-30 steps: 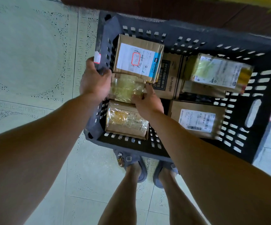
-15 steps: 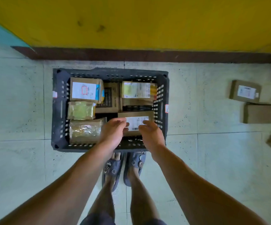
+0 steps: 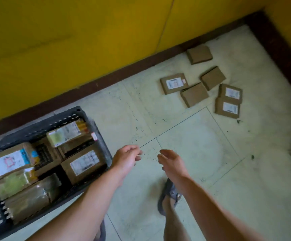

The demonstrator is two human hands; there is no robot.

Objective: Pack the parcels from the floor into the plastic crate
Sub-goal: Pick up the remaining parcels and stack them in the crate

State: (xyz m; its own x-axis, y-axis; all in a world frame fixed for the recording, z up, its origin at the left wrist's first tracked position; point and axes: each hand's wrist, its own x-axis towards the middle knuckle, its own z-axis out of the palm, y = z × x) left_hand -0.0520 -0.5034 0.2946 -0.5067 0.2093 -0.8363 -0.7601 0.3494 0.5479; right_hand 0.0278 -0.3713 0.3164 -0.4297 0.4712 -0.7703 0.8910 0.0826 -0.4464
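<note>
Yellow wall (image 3: 71, 49) fills the top of my feed, with a dark skirting board (image 3: 123, 72) along its foot and a pale tiled floor (image 3: 211, 153) below.

One dark grey plastic crate (image 3: 36, 129) sits at lower left, close to the skirting. Inside it I count at least six packed parcels set close together:
- a red-marked label box (image 3: 10, 161)
- a white-label box (image 3: 83, 164) near the crate's right wall
- a yellow-taped parcel (image 3: 66, 133) lying on top at the far side
- a dark printed box (image 3: 45, 153) in the middle
- two film-wrapped parcels (image 3: 29, 200) along the near left

More cardboard shows beneath, and I cannot count that part.

Six cardboard floor parcels (image 3: 194, 94) lie flat in a loose cluster near the far right corner, well apart from the crate. Three of them show white labels and three show plain brown faces. Several touch or overlap at the edges.

Both of the person's hands hang over bare tile between the crate and that cluster. The left hand (image 3: 126, 159) is just beside the crate's right wall, fingers loosely curled, holding nothing. The right hand (image 3: 171, 162) is near it, fingers relaxed and slightly spread, also empty. One grey sandal (image 3: 170, 190) shows below the right wrist.
</note>
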